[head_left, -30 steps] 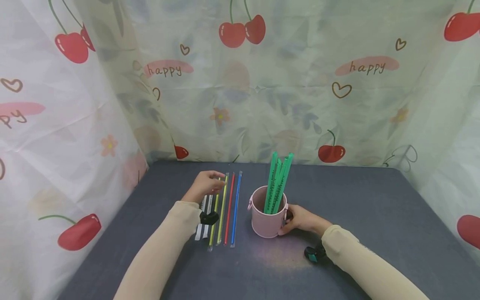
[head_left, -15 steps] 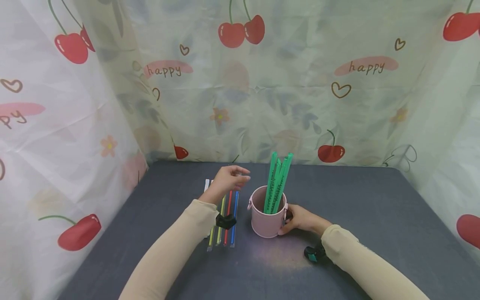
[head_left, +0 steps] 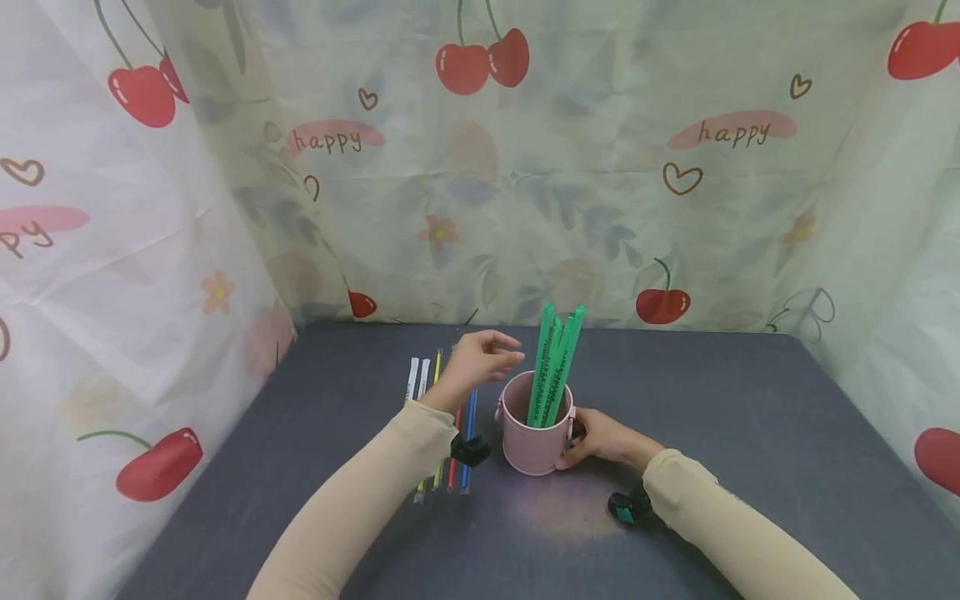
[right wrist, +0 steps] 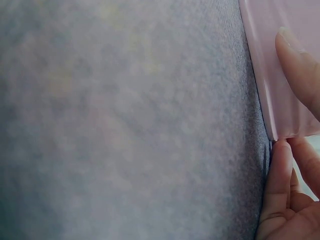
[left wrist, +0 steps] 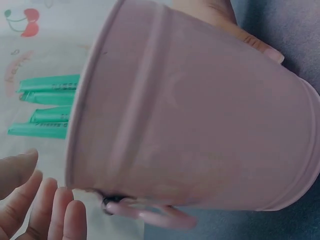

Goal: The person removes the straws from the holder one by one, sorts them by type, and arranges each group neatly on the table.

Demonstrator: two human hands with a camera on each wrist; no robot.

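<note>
A pink bucket (head_left: 528,454) with small side handles stands upright on the dark table. Several slim green sticks with dark printing (head_left: 551,375) lean inside it and rise above the rim. My left hand (head_left: 480,358) hovers at the bucket's left, near the rim, its fingers relaxed and nothing in them. In the left wrist view its fingertips (left wrist: 75,220) sit just beside the rim, apart from it. On the other side, my right hand (head_left: 603,437) holds the bucket low, with the thumb (right wrist: 297,70) on the wall and the fingers around its side.
Left of the bucket lie slim sticks in a row, partly hidden by my left arm: white ones (head_left: 412,379), yellow ones (head_left: 437,367), a red one (head_left: 452,473) and a blue one (head_left: 470,417). A patterned curtain (head_left: 570,208) closes off the table's back and sides.
My left hand has moved right, from above the row of coloured sticks to beside the bucket's rim. The right hand and bucket have stayed in place.
</note>
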